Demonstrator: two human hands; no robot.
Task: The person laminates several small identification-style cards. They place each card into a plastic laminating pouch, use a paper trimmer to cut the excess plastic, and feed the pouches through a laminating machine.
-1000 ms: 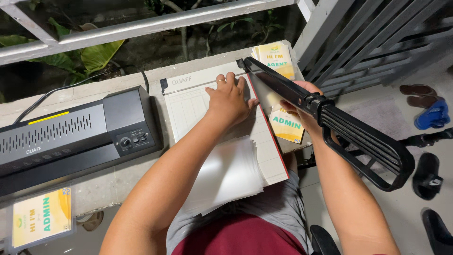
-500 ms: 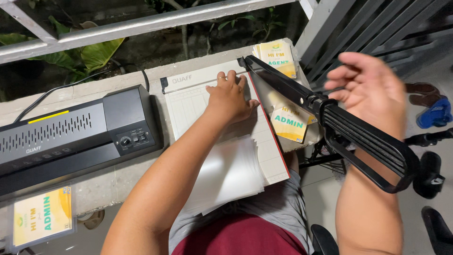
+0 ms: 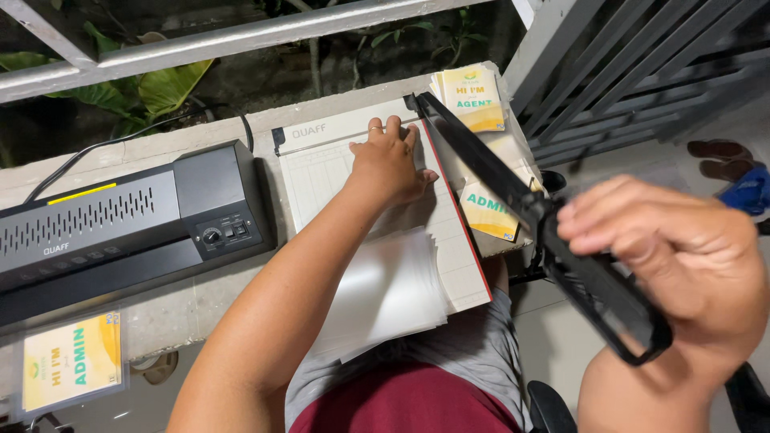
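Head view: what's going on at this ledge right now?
A person sits at a concrete ledge with a paper cutter in front of them. Their left hand lies flat on the cutter's board, pressing down clear sheets that hang off its near edge. The right hand is up beside the raised black cutter arm, blurred; its grip cannot be told. Yellow badge cards lie under the blade side, and a black laminator sits to the left.

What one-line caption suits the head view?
Left hand presses flat on a paper trimmer beside a black laminator; right hand is raised near the trimmer's lifted blade arm.
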